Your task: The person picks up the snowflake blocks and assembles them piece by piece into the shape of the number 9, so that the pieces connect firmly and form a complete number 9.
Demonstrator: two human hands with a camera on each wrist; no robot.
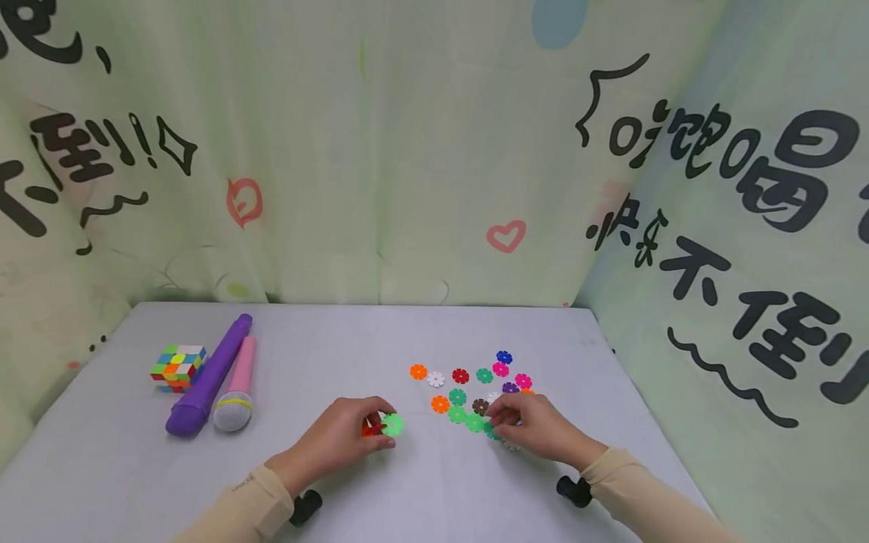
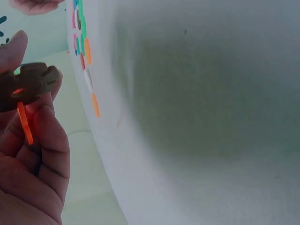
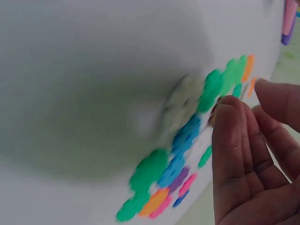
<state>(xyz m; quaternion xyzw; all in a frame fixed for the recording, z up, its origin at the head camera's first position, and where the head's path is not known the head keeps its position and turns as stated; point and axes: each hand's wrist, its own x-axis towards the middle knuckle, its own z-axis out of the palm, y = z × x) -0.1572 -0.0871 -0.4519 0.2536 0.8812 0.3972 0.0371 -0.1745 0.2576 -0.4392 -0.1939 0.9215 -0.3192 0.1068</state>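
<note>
My left hand (image 1: pixel 342 434) holds a small cluster of notched plastic discs between thumb and fingers, raised over the table. A bright green disc (image 1: pixel 392 425) faces the head camera, with red and orange pieces beside it. In the left wrist view, a shadowed disc (image 2: pixel 33 84) has an orange-red piece (image 2: pixel 25 123) slotted against it. My right hand (image 1: pixel 536 428) hovers at the scattered discs, fingertips by a brown disc (image 1: pixel 480 407). Seen from the right wrist, its thumb stands apart from the fingers (image 3: pixel 229 136), nothing visible between; whether they touch the brown disc, I cannot tell.
Loose discs lie around the right hand, among them an orange disc (image 1: pixel 440 404), a red disc (image 1: pixel 460 376) and a blue disc (image 1: pixel 504 357). At the table's left are a puzzle cube (image 1: pixel 179 367), a purple microphone (image 1: pixel 209 377) and a pink microphone (image 1: pixel 234 407).
</note>
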